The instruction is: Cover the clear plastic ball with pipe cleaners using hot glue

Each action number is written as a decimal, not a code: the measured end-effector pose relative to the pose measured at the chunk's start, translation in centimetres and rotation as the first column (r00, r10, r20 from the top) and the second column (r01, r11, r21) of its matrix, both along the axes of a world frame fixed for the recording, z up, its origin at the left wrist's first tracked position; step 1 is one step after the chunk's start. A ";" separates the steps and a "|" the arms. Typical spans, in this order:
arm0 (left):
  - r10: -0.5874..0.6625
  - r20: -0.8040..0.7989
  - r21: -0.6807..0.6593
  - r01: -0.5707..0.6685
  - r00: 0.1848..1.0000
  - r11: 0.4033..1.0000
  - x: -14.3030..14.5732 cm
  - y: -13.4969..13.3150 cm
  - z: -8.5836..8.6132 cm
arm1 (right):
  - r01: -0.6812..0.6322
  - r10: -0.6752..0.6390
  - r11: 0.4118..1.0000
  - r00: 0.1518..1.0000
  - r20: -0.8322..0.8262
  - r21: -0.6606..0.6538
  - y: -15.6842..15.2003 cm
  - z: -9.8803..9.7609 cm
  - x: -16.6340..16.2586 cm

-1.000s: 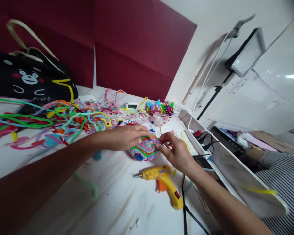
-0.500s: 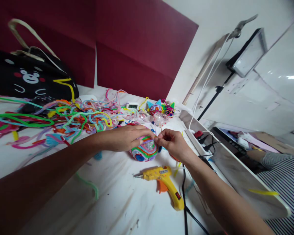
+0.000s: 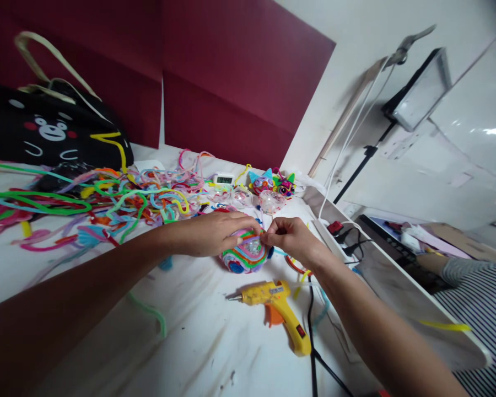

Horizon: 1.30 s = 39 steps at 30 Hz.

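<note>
A rounded craft piece (image 3: pixel 248 259), covered in curved rows of coloured pipe cleaners with a blue coil at its lower left, rests on the white table. My left hand (image 3: pixel 219 234) is closed over its upper left side, fingers bent along the top. At its upper right edge, my right hand (image 3: pixel 287 237) pinches the end of a purple pipe cleaner (image 3: pixel 251 239) that runs across the top. Both sets of fingertips are close together, and the exact pinch is partly hidden. A yellow hot glue gun (image 3: pixel 273 300) lies just in front, nozzle to the left.
A tangled heap of pipe cleaners (image 3: pixel 140 193) spreads over the left, before a black bag (image 3: pixel 53 129). Two cat-faced crafts (image 3: pixel 261 181), clear domes (image 3: pixel 271 202) and a small digital clock (image 3: pixel 223 178) stand behind. A power strip (image 3: pixel 333 240) and cables lie right, near a person's striped clothing (image 3: pixel 479 314).
My right hand and forearm have shifted slightly, showing more of the pipe cleaners beneath the wrist. My left hand stays on the craft piece, almost unmoved.
</note>
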<state>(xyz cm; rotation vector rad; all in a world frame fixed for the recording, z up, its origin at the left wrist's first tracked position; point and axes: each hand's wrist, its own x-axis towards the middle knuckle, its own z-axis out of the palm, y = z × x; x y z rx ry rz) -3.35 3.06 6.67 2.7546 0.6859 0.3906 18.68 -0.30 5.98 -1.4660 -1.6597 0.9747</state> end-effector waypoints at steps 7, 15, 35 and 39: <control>-0.001 -0.007 -0.005 0.001 1.000 1.000 0.0 0.0 0.1 | 0.011 -0.014 0.998 0.999 -0.041 -0.068 0.2 0.5 -0.5; -0.035 0.004 0.006 0.035 0.999 0.999 0.1 -0.1 0.1 | 0.079 -0.082 0.991 0.997 -0.017 -0.106 -0.1 1.1 -1.3; -0.023 -0.036 0.028 0.024 0.999 0.999 0.2 -0.3 0.4 | 0.077 -0.080 0.978 0.997 -0.009 -0.192 -2.0 2.3 -1.5; -0.005 -0.046 0.015 0.006 0.999 1.000 0.3 -0.4 0.4 | 0.067 -0.071 0.980 0.997 -0.015 -0.186 -1.9 1.9 -1.6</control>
